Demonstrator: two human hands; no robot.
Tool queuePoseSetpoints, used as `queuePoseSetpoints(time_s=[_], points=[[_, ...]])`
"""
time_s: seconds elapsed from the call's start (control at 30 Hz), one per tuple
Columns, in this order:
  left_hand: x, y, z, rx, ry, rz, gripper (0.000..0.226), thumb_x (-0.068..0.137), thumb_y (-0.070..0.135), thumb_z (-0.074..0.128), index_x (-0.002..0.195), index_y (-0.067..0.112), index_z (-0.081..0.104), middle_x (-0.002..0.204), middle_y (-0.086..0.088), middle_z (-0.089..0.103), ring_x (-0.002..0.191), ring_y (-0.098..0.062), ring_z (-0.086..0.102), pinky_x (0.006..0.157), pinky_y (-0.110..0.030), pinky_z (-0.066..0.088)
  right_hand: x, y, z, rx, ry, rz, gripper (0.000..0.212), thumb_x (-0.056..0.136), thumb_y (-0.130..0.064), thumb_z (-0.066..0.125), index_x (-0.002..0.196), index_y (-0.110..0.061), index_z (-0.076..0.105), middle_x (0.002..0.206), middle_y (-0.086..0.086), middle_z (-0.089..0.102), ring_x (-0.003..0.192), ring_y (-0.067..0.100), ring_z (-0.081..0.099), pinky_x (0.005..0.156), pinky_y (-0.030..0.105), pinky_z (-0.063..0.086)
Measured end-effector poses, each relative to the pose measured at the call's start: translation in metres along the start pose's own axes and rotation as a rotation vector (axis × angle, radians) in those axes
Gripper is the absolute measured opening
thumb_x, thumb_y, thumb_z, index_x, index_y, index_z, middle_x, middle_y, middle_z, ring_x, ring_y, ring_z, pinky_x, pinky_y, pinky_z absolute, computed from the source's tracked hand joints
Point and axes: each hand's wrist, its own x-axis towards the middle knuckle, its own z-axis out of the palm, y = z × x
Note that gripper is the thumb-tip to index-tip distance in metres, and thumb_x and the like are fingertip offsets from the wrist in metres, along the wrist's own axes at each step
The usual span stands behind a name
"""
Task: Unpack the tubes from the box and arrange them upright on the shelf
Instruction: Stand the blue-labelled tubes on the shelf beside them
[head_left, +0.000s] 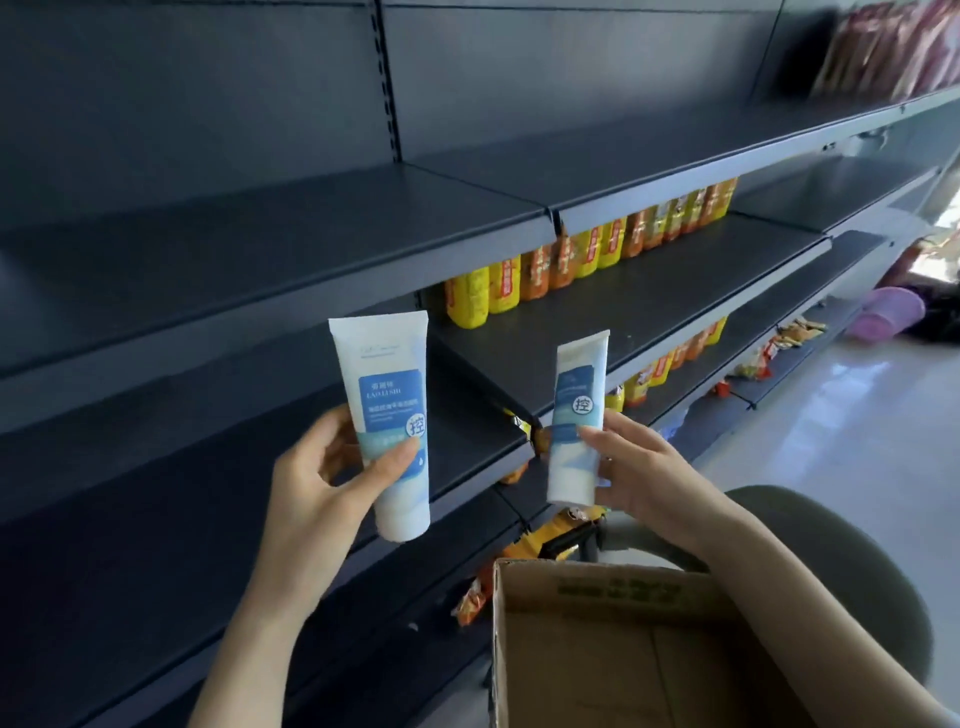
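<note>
Shelf (208, 260) before you carried no tubes yet. Your left grip (317, 478) pinched left tube (387, 415), cap down, in air. Right tube (576, 415) sat likewise in your right grip (639, 467). Both white, blue-labelled, undented. Box (623, 592) below showed bare cardboard where visible; placing probably all left.

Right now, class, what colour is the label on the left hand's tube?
Blue, on a white tube; the head view shows it best.

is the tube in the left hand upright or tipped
Upright, cap end down, leaning slightly: the left hand grips the left tube in the air in front of the shelf, not yet set down.
</note>
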Motion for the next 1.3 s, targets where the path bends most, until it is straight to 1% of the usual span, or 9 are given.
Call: queuePoseSetpoints(time_s=[0.1, 0.27, 0.37, 0.47, 0.63, 0.8, 0.93, 1.13, 1.3], points=[[-0.004, 0.025, -0.025, 0.005, 0.038, 0.068, 0.035, 0.067, 0.042, 0.075, 0.100, 0.032, 0.068, 0.098, 0.005, 0.072, 0.089, -0.009, 0.068, 0.072, -0.015, 0.052, 0.004, -0.016, 0.033, 0.026, -0.044, -0.064, 0.038, 0.080, -0.024, 0.058, 0.117, -0.017, 0.058, 0.100, 0.004, 0.073, 0.089, 0.019, 0.071, 0.063, 0.034, 0.057], [-0.015, 0.063, -0.075, 0.024, 0.133, 0.165, 0.030, 0.067, 0.042, 0.075, 0.095, 0.032, 0.069, 0.095, 0.005, 0.072, 0.085, -0.009, 0.068, 0.069, -0.015, 0.052, 0.007, -0.037, 0.095, -0.041, -0.137, -0.199, 0.041, 0.086, -0.027, 0.058, 0.126, -0.017, 0.055, 0.118, 0.008, 0.067, 0.099, 0.022, 0.068, 0.063, 0.030, 0.056], [-0.024, 0.081, -0.112, 0.032, 0.189, 0.194, 0.031, 0.067, 0.041, 0.075, 0.097, 0.032, 0.069, 0.097, 0.005, 0.072, 0.087, -0.008, 0.068, 0.071, -0.015, 0.052, 0.008, -0.045, 0.133, -0.071, -0.166, -0.262, 0.046, 0.084, -0.026, 0.059, 0.129, -0.017, 0.053, 0.120, 0.010, 0.065, 0.108, 0.025, 0.065, 0.074, 0.036, 0.057], [-0.034, 0.098, -0.155, 0.048, 0.235, 0.217, 0.029, 0.071, 0.034, 0.077, 0.099, 0.032, 0.069, 0.100, 0.006, 0.072, 0.090, -0.008, 0.068, 0.071, -0.015, 0.051, 0.009, -0.051, 0.173, -0.108, -0.205, -0.330, 0.046, 0.084, -0.023, 0.060, 0.129, -0.020, 0.052, 0.119, 0.008, 0.066, 0.109, 0.024, 0.064, 0.079, 0.036, 0.056], [-0.047, 0.123, -0.224, 0.054, 0.343, 0.276, 0.028, 0.071, 0.029, 0.075, 0.099, 0.031, 0.069, 0.100, 0.006, 0.073, 0.089, -0.007, 0.068, 0.070, -0.014, 0.051, 0.012, -0.049, 0.241, -0.113, -0.296, -0.402, 0.048, 0.084, -0.019, 0.058, 0.131, -0.020, 0.051, 0.120, 0.009, 0.065, 0.111, 0.027, 0.062, 0.088, 0.045, 0.054], [-0.057, 0.140, -0.277, 0.054, 0.477, 0.325, 0.027, 0.068, 0.030, 0.074, 0.094, 0.028, 0.070, 0.096, 0.007, 0.073, 0.086, -0.003, 0.067, 0.068, -0.012, 0.051, 0.022, -0.048, 0.297, -0.093, -0.344, -0.466, 0.047, 0.084, -0.019, 0.057, 0.130, -0.025, 0.052, 0.123, 0.006, 0.064, 0.110, 0.024, 0.063, 0.079, 0.037, 0.057], [-0.067, 0.151, -0.316, 0.114, 0.549, 0.329, 0.024, 0.069, 0.028, 0.073, 0.094, 0.029, 0.070, 0.096, 0.008, 0.073, 0.085, -0.003, 0.068, 0.066, -0.012, 0.051, 0.042, -0.052, 0.342, -0.037, -0.346, -0.496, 0.044, 0.081, -0.020, 0.058, 0.125, -0.023, 0.055, 0.118, 0.002, 0.067, 0.108, 0.019, 0.064, 0.070, 0.033, 0.057], [-0.070, 0.161, -0.347, 0.172, 0.608, 0.341, 0.024, 0.068, 0.026, 0.073, 0.090, 0.035, 0.070, 0.095, 0.010, 0.073, 0.083, -0.002, 0.068, 0.066, -0.012, 0.052, 0.100, -0.070, 0.398, -0.082, -0.414, -0.513, 0.044, 0.080, -0.020, 0.062, 0.123, -0.012, 0.056, 0.107, 0.004, 0.068, 0.097, 0.020, 0.066, 0.076, 0.036, 0.057], [-0.062, 0.158, -0.355, 0.180, 0.649, 0.332, 0.032, 0.069, 0.024, 0.072, 0.100, 0.023, 0.067, 0.100, 0.007, 0.072, 0.088, -0.007, 0.068, 0.066, -0.014, 0.053, 0.169, -0.082, 0.437, -0.135, -0.520, -0.465, 0.032, 0.086, -0.006, 0.059, 0.117, -0.014, 0.058, 0.106, 0.002, 0.067, 0.095, 0.019, 0.067, 0.080, 0.041, 0.056]])
